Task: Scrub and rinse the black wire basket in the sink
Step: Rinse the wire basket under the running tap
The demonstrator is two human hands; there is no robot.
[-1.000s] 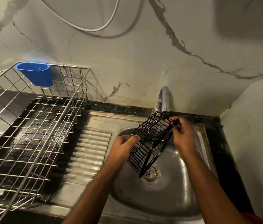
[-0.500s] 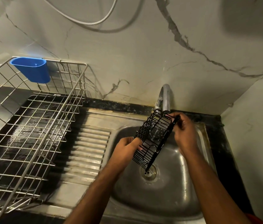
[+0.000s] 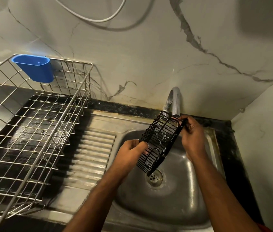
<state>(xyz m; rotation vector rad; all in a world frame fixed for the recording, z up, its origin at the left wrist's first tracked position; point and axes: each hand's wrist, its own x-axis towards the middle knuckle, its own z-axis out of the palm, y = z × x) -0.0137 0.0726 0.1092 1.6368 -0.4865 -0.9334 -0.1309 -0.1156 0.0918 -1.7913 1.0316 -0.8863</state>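
Both hands hold the black wire basket (image 3: 159,141) up over the sink (image 3: 169,206). The basket is tilted — its top end sits right under the tap (image 3: 174,102), and its low end hangs just above the drain (image 3: 154,178). It does not touch the bottom of the sink.

The left hand (image 3: 131,152) is curled round the basket's near side, with its fingers hooked on the wires. The right hand (image 3: 193,133) pinches the basket's top end, just below the tap's mouth, fingers bent tight on the black edge.

I cannot tell if water is running from the tap.

Left of the sink lies the ridged metal draining board (image 3: 90,154). Further left of the sink stands a big silver wire rack (image 3: 37,131), and a blue cup (image 3: 35,67) hangs on the rack's back rim. Behind the sink is a marble wall (image 3: 149,56) — a white cord (image 3: 99,17) loops across it, high above the tap.
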